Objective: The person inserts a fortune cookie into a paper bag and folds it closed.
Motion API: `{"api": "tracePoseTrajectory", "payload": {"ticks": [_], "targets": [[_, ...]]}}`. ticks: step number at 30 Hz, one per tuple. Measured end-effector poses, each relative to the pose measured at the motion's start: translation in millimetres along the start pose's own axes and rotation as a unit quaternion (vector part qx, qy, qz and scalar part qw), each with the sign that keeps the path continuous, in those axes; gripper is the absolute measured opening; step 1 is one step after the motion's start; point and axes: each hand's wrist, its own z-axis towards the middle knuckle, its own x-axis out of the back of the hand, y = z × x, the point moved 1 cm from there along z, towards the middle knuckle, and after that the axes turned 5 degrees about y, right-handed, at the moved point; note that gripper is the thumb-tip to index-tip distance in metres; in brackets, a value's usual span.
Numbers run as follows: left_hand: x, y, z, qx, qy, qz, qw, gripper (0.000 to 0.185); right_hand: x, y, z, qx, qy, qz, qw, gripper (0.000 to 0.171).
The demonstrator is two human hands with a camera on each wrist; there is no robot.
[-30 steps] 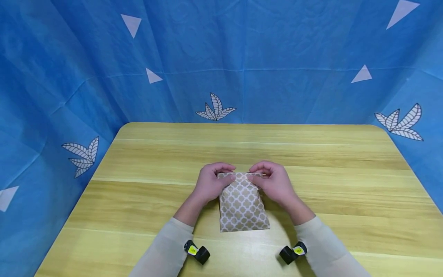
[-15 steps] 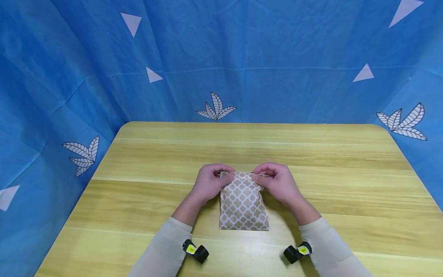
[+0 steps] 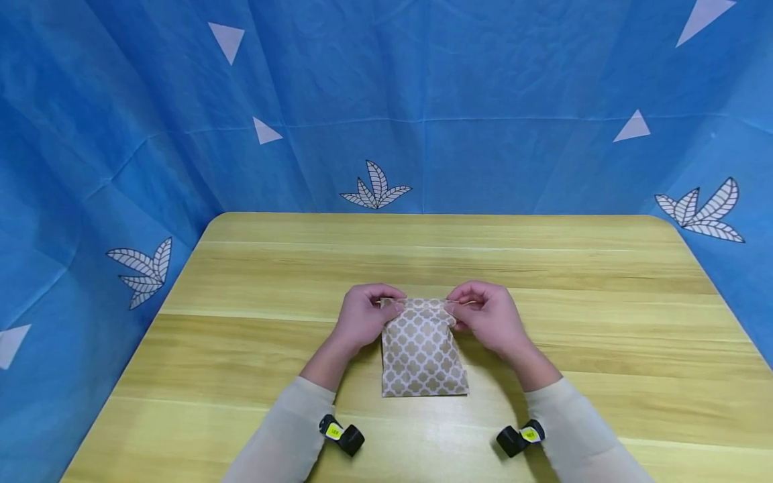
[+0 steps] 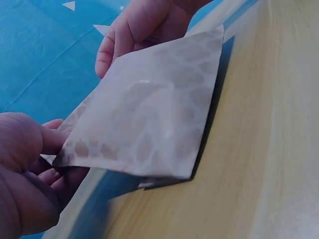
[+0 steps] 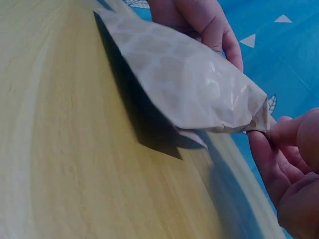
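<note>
Left hand: your left hand pinches the top left corner of the bag, thumb and fingers curled onto the paper.
Right hand: your right hand pinches the top right corner the same way, fingers curled round the edge.
Bag: a small paper bag with a tan and white lattice print; its bottom edge rests on the table, near the middle, while you hold its top end raised and tilted off the wood.
Wrists: black cameras with yellow labels sit on both sleeves.
Backdrop: blue cloth with white leaves and triangles surrounds the table.
</note>
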Motion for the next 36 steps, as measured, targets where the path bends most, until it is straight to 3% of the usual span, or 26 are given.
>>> {"api": "tracePoseTrajectory", "payload": {"ticks": [3, 10, 24, 36], "targets": [[0.0, 0.2, 0.9, -0.003, 0.009, 0.008, 0.9999, 0.009, -0.7, -0.8, -1.7, -0.006, -0.003, -0.011, 1.000, 0.017], [1.2, 2.7, 0.8, 0.004, 0.020, 0.002, 0.9998, 0.010, -4.4, -0.8, -4.4, -0.068, -0.064, 0.012, 0.996, 0.040], [0.3, 3.8, -0.8, 0.008, 0.021, -0.012, 0.9997, 0.012, -5.6, -1.7, -5.9, -0.037, -0.037, 0.015, 0.999, 0.034], [-0.2, 5.4, -2.0, 0.004, 0.011, -0.012, 0.9999, 0.012, -10.2, -3.3, -1.2, -0.013, 0.016, -0.036, 0.999, 0.016]]}}
